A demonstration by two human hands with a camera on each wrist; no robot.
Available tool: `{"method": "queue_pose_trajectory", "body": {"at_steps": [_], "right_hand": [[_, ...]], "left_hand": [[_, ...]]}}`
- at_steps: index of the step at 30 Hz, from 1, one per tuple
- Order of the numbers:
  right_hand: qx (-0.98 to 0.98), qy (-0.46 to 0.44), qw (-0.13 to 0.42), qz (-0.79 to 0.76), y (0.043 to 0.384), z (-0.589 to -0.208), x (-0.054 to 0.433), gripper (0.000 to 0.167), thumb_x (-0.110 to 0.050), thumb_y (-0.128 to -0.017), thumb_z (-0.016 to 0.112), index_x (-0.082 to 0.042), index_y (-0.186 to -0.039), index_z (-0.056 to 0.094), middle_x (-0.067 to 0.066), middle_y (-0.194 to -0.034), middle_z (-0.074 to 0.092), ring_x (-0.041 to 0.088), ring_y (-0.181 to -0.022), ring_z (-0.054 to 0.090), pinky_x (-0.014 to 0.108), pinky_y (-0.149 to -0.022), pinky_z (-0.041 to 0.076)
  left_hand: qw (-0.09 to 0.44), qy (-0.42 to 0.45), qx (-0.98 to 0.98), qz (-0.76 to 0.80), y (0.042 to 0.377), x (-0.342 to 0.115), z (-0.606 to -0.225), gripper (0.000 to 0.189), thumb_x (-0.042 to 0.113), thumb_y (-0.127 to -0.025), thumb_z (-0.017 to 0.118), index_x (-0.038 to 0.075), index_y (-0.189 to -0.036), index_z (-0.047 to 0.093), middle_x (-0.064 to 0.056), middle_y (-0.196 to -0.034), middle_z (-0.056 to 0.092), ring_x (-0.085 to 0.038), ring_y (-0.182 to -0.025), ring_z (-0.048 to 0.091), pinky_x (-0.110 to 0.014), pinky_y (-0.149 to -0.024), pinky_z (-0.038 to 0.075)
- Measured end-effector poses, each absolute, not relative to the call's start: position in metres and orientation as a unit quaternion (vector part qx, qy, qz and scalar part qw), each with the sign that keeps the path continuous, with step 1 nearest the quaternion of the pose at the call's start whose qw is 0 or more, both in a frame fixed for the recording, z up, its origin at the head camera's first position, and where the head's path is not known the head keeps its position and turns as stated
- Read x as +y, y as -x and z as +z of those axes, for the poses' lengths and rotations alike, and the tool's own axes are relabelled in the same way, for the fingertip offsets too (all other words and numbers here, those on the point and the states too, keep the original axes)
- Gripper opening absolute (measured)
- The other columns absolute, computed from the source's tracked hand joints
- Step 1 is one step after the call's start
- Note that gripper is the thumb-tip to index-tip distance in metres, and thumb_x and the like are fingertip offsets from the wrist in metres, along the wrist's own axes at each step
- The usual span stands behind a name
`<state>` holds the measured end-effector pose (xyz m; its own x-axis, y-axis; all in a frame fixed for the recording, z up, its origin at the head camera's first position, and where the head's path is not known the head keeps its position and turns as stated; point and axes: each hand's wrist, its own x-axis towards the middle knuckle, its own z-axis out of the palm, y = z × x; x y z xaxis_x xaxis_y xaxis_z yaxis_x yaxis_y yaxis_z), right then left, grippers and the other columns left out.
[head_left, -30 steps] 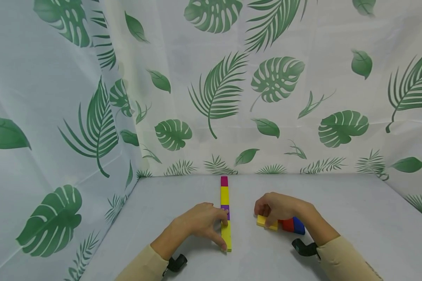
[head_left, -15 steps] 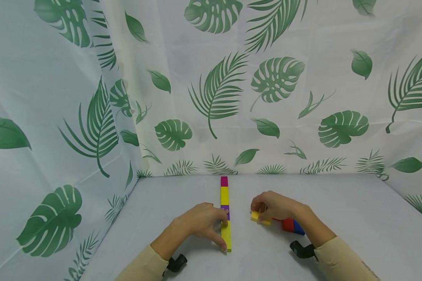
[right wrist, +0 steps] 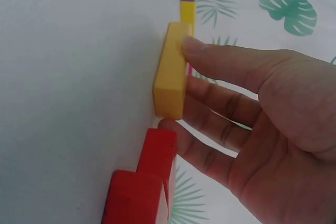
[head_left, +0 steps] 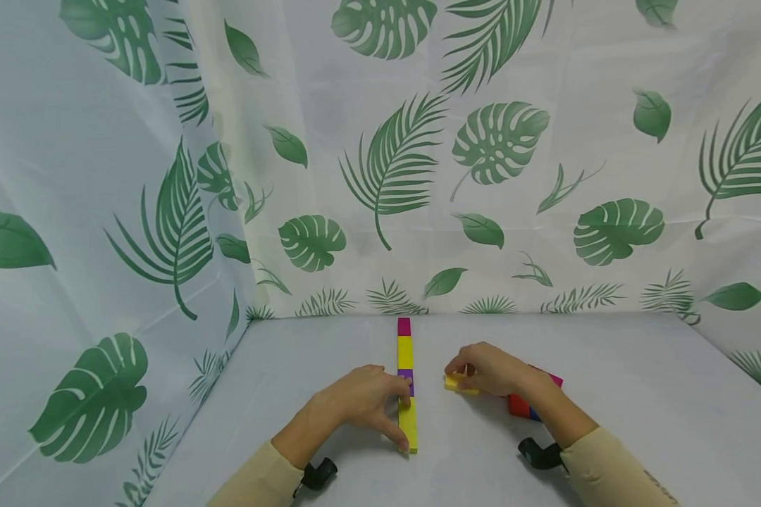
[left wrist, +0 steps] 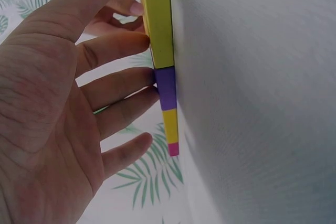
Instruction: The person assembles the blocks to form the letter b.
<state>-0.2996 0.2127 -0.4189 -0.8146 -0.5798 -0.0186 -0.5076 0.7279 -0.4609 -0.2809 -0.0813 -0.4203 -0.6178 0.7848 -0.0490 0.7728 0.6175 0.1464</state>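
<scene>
A straight row of coloured blocks runs away from me on the table: a long yellow block [head_left: 408, 422] nearest, then a purple block [head_left: 406, 373], a second yellow block [head_left: 405, 352] and a magenta block [head_left: 404, 327] at the far end. My left hand [head_left: 361, 398] rests along the row, its thumb by the near end and fingertips on the long yellow and purple blocks, as the left wrist view shows. Right of the row, my right hand [head_left: 491, 370] pinches a separate yellow block [right wrist: 172, 72] between thumb and fingers. That block is close to the tabletop; contact is hard to tell.
Under and beside my right forearm lie a red block [head_left: 518, 405], a blue block [head_left: 535, 415] and a magenta-red block [head_left: 550, 376], partly hidden. Leaf-printed cloth [head_left: 418, 267] hangs behind the white table [head_left: 317, 341] and at its sides.
My right hand has moved left and slightly away from me with the yellow block, nearing the row. More of the magenta-red block shows behind the forearm. My left hand has stayed still.
</scene>
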Motion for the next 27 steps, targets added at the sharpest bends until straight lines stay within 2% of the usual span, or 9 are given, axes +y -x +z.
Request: {"method": "queue_pose_trajectory", "body": {"at_steps": [7, 12, 17, 24, 27], "right_hand": [[0.931, 0.297, 0.051, -0.206, 0.300, -0.423, 0.207, 0.029, -0.012, -0.092, 0.079, -0.011, -0.121, 0.078, -0.001, -0.105, 0.074, 0.012, -0.090, 0.061, 0.026, -0.082, 0.056], [0.933, 0.293, 0.039, -0.204, 0.302, -0.427, 0.205, 0.030, -0.007, -0.091, 0.079, -0.009, -0.121, 0.077, 0.002, -0.110, 0.075, 0.017, -0.097, 0.067, 0.037, -0.089, 0.060], [0.939, 0.276, 0.029, -0.205, 0.302, -0.429, 0.204, 0.028, -0.006, -0.091, 0.078, -0.009, -0.119, 0.077, 0.002, -0.112, 0.076, 0.023, -0.105, 0.067, 0.047, -0.098, 0.057], [0.946, 0.253, 0.024, -0.203, 0.305, -0.431, 0.202, 0.023, -0.006, -0.090, 0.080, -0.013, -0.111, 0.077, -0.005, -0.103, 0.074, 0.016, -0.098, 0.064, 0.045, -0.097, 0.057], [0.948, 0.243, 0.022, -0.206, 0.305, -0.432, 0.202, 0.024, -0.006, -0.090, 0.080, -0.014, -0.112, 0.077, -0.004, -0.105, 0.074, 0.018, -0.100, 0.065, 0.045, -0.098, 0.057]], "left_hand": [[0.060, -0.429, 0.899, 0.061, 0.281, -0.082, -0.421, 0.061, 0.076, -0.065, 0.084, 0.031, -0.106, 0.074, 0.022, -0.094, 0.066, -0.006, -0.080, 0.048, -0.021, -0.073, 0.041], [0.065, -0.425, 0.901, 0.065, 0.281, -0.082, -0.421, 0.061, 0.076, -0.065, 0.084, 0.032, -0.106, 0.074, 0.023, -0.096, 0.067, -0.006, -0.081, 0.049, -0.022, -0.075, 0.042], [0.065, -0.422, 0.902, 0.064, 0.281, -0.082, -0.422, 0.061, 0.076, -0.065, 0.085, 0.032, -0.106, 0.074, 0.023, -0.097, 0.067, -0.006, -0.082, 0.049, -0.022, -0.075, 0.042], [0.066, -0.423, 0.902, 0.065, 0.282, -0.081, -0.421, 0.061, 0.075, -0.064, 0.085, 0.032, -0.105, 0.073, 0.023, -0.098, 0.067, -0.006, -0.082, 0.049, -0.023, -0.076, 0.042], [0.067, -0.422, 0.902, 0.066, 0.282, -0.081, -0.422, 0.060, 0.075, -0.064, 0.086, 0.032, -0.105, 0.073, 0.023, -0.096, 0.066, -0.007, -0.081, 0.049, -0.023, -0.075, 0.041]]}}
